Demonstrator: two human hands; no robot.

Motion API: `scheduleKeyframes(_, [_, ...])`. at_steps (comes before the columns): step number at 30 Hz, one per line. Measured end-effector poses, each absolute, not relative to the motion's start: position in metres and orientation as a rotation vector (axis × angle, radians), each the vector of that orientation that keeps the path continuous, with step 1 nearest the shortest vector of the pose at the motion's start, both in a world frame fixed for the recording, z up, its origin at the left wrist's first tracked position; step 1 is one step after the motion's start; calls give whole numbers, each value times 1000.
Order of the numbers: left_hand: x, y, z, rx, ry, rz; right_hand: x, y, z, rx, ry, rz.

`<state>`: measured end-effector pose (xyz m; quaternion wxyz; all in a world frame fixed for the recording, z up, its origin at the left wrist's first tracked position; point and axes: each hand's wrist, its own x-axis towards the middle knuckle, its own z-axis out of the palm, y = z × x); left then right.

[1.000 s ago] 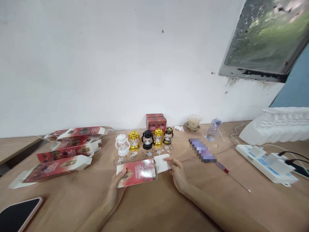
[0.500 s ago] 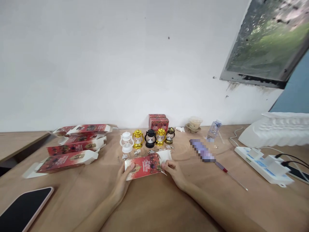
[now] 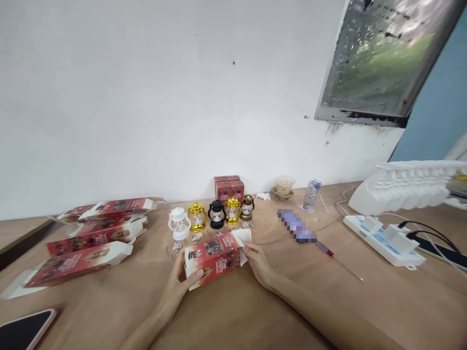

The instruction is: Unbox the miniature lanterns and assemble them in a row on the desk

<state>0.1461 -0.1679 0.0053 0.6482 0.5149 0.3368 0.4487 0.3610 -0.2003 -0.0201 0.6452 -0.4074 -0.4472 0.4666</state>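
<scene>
Between my hands is a red Christmas-printed cardboard box [image 3: 217, 257], popped out into a box shape and lying sideways. My left hand [image 3: 182, 282] grips its left end, thumb on the front face. At the right end, my right hand [image 3: 257, 260] has its fingers closed by the white flaps [image 3: 241, 238]. Just beyond stands a row of small lanterns: a white lantern [image 3: 179, 224], a gold lantern [image 3: 197, 217], a black lantern [image 3: 216, 215], another gold lantern [image 3: 232, 211] and a dark bronze lantern [image 3: 247, 208]. Small metal and white pieces [image 3: 197, 236] lie in front of them.
Several opened red boxes [image 3: 80, 260] lie at left, above a phone [image 3: 25, 330]. Closed red boxes [image 3: 229, 188] stand by the wall. Rightward are a cup [image 3: 284, 185], a bottle [image 3: 311, 194], a screwdriver [image 3: 339, 262] and a power strip [image 3: 383, 240] with cables.
The box was flat-looking with one face showing; now it is opened out and two printed faces show. The camera view has turned slightly right.
</scene>
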Motion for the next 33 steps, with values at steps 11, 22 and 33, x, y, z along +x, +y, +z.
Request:
scheduleKeyframes(11, [146,-167,-1,1222,665,1036,365,-198,-26,-1072,-1049,1076])
scheduleKeyframes(22, [148,-159,2,706,719,1062,448,-187,45,-1151,-1060,433])
scheduleKeyframes(33, [137,-149,3,591,660,933,469,-202,83,-1756,-1553,-86])
